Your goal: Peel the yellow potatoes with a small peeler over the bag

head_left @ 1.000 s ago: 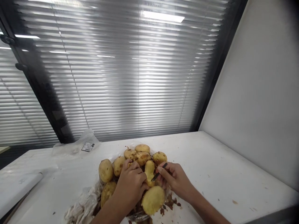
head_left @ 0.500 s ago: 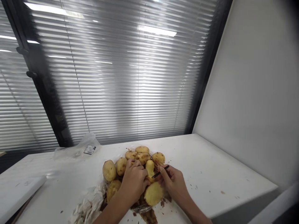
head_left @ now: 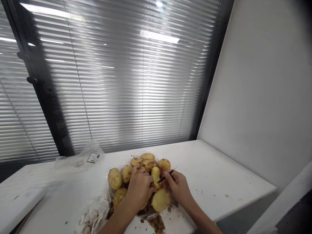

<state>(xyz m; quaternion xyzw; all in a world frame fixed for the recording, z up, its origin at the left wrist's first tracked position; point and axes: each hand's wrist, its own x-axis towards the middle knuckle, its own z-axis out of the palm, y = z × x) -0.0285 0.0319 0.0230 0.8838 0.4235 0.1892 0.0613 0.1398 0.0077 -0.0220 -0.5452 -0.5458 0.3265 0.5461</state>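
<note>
Several potatoes lie in a heap on clear plastic on the white table. My left hand is bent over the middle of the heap, its fingers curled round a pale peeled piece of potato. In my right hand is a thin dark tool, pinched between thumb and fingers, with its tip against that piece. A cut potato with its flat yellow face up sits just below the two hands. Brown peelings lie at the near edge of the heap.
Crumpled white tissue or cloth is left of the heap. Behind it lies a clear plastic bag with a label. A white board is at the far left. Window blinds and a wall border the table.
The camera view has shifted slightly. The dark tool is tilted a little more steeply in my right hand; both hands stay at the same piece.
</note>
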